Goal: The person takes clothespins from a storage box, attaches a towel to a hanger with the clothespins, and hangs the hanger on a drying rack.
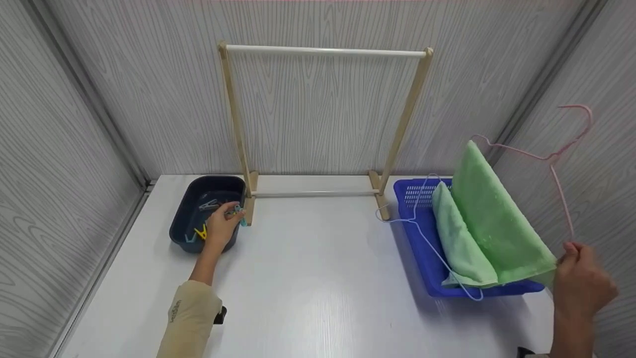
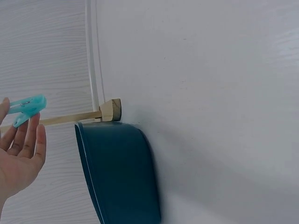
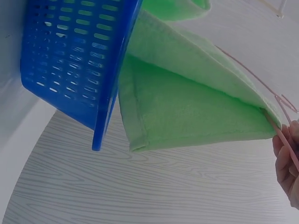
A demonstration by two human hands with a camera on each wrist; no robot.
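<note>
Turquoise clothespin pinched by left hand above dark bin's right edge; pink hanger, draped with green towel, gripped by right hand; towel held over blue basket.

Pink hanger cropped in right-wrist view, sleeve lettering illegible

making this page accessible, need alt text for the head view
A person's right hand holds a pink hanger with a green towel on it at a blue basket, while the left hand pinches a turquoise clothespin at a dark tub. A wooden rack stands behind, between tub and basket.
</note>
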